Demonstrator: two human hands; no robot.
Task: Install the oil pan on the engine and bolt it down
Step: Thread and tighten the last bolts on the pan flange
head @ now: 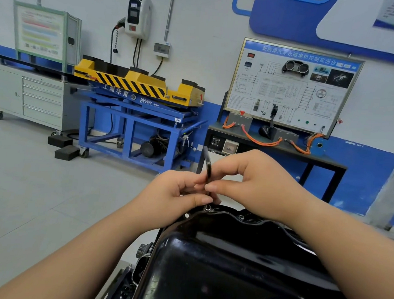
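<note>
Left hand [174, 192] and right hand [247, 181] both pinch a dark key [207, 166]. Its long axis stands upright. A bolt [207, 208] lies just at 6 o'clock of the fingertips, equally near both hands, on the far rim of the black oil pan [229, 268], which is seated at 5 o'clock. The lift table [137, 84] at 10 o'clock reads "上海华育". The board [288, 90] at 1 o'clock reads "新能源汽车永磁电机控制实训台".

The pale grey tiled floor [25, 184] carries two black rectangular blocks [67, 152] close together, just beside a blue steel-framed cart [129, 130] on castors and near a grey wheeled drawer cabinet [27, 95].
</note>
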